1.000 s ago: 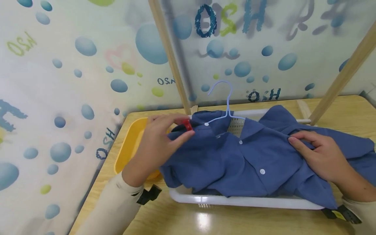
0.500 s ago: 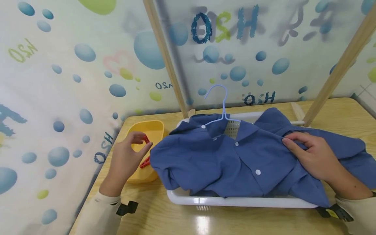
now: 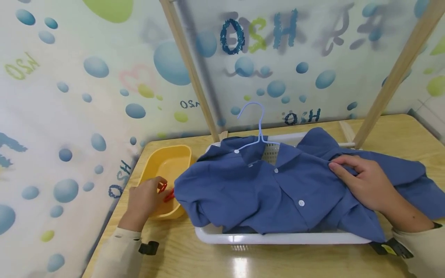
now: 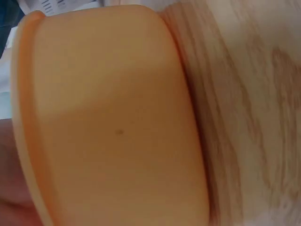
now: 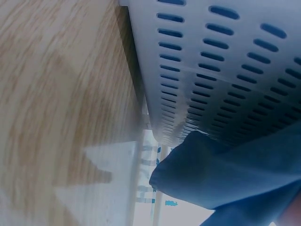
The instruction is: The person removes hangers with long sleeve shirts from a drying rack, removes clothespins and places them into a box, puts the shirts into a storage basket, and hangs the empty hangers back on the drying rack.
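Observation:
In the head view my left hand (image 3: 143, 197) is lowered into the near left part of a yellow tub (image 3: 189, 154). Its fingertips pinch a red clothespin (image 3: 162, 188); another red clothespin (image 3: 169, 195) lies in the tub beside it. The tub's outer wall (image 4: 117, 103) fills most of the left wrist view. A blue buttoned shirt (image 3: 240, 193) is spread over a white basket (image 3: 292, 238). A light-blue hanger (image 3: 260, 127) sits inside its collar, hook up. My right hand (image 3: 368, 185) pinches the shirt at its right shoulder.
Two slanted wooden poles (image 3: 192, 77) rise at the back of the wooden table (image 3: 194, 258), one on each side of the basket. Behind the table stands a wall (image 3: 114, 127) patterned with bubbles. A shirt sleeve (image 3: 413, 181) trails over the table on the right.
My left hand has moved from the shirt's left shoulder leftward and down into the yellow tub, carrying a red clothespin. My right hand keeps its hold on the shirt.

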`<state>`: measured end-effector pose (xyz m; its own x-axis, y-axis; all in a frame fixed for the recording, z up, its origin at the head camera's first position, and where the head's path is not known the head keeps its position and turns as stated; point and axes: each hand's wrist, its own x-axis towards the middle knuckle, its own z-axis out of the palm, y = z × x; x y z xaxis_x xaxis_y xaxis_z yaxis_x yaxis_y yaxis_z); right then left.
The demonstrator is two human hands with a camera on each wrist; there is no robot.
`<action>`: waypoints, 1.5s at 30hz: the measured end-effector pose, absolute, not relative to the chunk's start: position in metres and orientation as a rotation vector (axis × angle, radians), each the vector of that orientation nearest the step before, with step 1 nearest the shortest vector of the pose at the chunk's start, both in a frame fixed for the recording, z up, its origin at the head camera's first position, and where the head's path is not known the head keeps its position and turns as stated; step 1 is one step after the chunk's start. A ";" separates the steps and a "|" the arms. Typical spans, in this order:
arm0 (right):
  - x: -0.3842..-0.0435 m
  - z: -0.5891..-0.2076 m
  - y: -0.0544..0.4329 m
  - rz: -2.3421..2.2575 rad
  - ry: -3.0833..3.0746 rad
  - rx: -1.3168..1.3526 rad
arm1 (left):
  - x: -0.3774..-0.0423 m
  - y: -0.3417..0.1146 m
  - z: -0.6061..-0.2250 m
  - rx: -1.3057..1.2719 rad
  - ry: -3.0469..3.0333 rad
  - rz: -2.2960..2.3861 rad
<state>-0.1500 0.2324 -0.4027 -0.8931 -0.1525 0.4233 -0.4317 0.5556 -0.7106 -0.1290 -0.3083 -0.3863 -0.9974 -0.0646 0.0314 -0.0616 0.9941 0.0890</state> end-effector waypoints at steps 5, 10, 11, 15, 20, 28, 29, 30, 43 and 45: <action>-0.150 -0.403 0.231 1.246 -2.483 0.488 | -0.130 -0.312 -0.392 0.100 -3.120 -0.063; -0.151 -0.402 0.230 1.244 -2.478 0.492 | -0.131 -0.314 -0.397 0.087 -3.118 -0.038; -0.151 -0.401 0.230 1.242 -2.479 0.492 | -0.131 -0.314 -0.398 0.085 -3.118 -0.044; -0.150 -0.401 0.231 1.242 -2.491 0.479 | -0.132 -0.314 -0.399 0.066 -3.129 -0.091; -0.151 -0.402 0.232 1.259 -2.487 0.471 | -0.134 -0.315 -0.399 0.059 -3.155 -0.148; -0.152 -0.403 0.232 1.262 -2.494 0.462 | -0.137 -0.314 -0.398 0.073 -3.188 -0.178; -0.152 -0.403 0.232 1.264 -2.493 0.465 | -0.136 -0.314 -0.398 0.076 -3.188 -0.180; -0.152 -0.403 0.232 1.263 -2.493 0.467 | -0.135 -0.313 -0.398 0.081 -3.187 -0.185; -0.152 -0.403 0.232 1.259 -2.482 0.480 | -0.130 -0.277 -0.371 -0.109 -2.750 -0.303; -0.152 -0.404 0.232 1.258 -2.484 0.476 | -0.130 -0.267 -0.364 -0.155 -2.666 -0.348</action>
